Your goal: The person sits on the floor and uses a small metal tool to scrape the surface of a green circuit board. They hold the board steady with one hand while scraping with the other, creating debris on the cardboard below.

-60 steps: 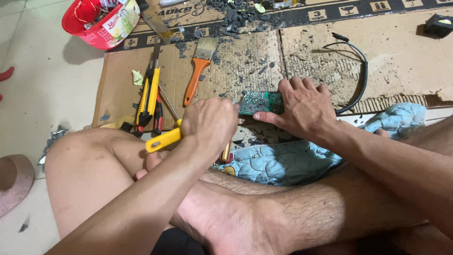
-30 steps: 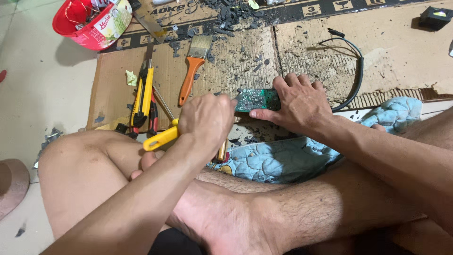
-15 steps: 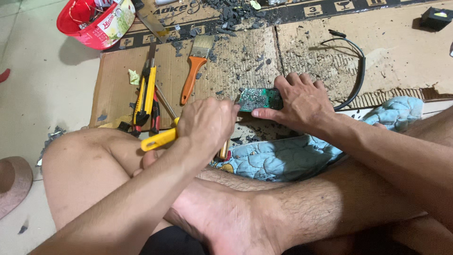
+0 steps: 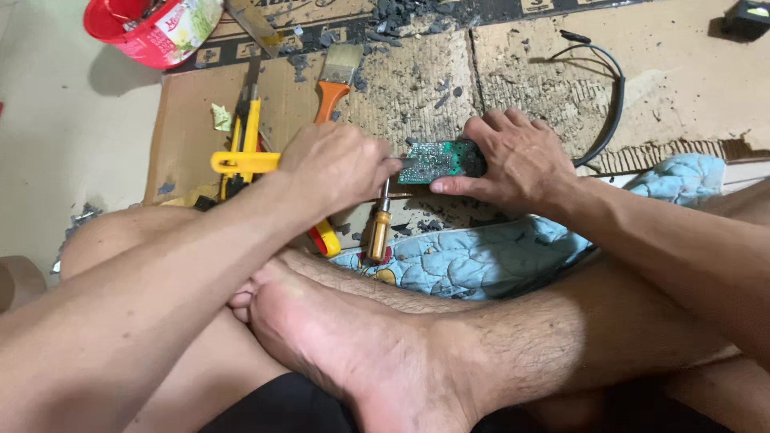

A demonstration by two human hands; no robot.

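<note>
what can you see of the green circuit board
The green circuit board is a small flat rectangle, its green face speckled with pale solder dots, lying roughly level over the debris-strewn cardboard. The right hand pins its right end, covering that part. The left hand brings a yellow-handled tool to its left edge, where a metal tip appears to meet it.

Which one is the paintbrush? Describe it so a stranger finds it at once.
Start at the cardboard sheet on the floor, then look left of its middle seam, above the left hand. The paintbrush lies there, alone in having an orange handle and pale bristles; the neighbouring tools are yellow.
</note>
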